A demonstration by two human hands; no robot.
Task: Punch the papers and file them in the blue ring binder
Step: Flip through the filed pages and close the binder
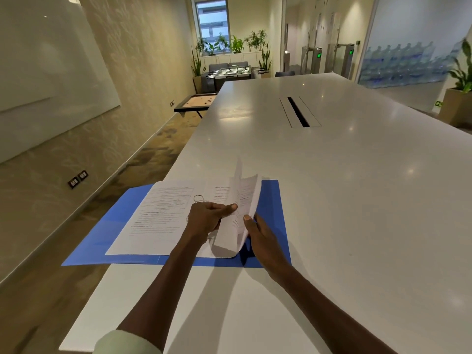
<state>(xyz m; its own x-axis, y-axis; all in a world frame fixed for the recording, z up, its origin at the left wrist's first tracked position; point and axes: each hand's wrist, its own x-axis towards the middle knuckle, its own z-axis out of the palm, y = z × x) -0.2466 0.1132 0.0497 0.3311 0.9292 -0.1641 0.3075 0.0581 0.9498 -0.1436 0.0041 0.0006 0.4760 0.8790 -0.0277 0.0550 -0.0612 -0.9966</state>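
Binder (270,200) open on table (357,200) near edge, left cover overhanging; papers (158,221) on binder; rings (198,198) at middle.

— What sort of room is it?
— Long and pale. A white glossy counter (332,175) runs far back, with a dark cable slot (298,112) set in its middle and ceiling lights reflected on its top.
— And the left side?
— A beige patterned wall carrying a large glass board (48,62), with dark sockets (78,179) low down above a patterned carpet (158,149).
— At the far end?
— A narrow window (212,23), potted plants (237,44) on a low cabinet, a grey sofa and a foosball table (236,72). A low game board (195,101) stands nearer.
— To the right?
— Turnstiles with green lights (319,55), a frosted glass partition (408,47) and a planter (457,103).
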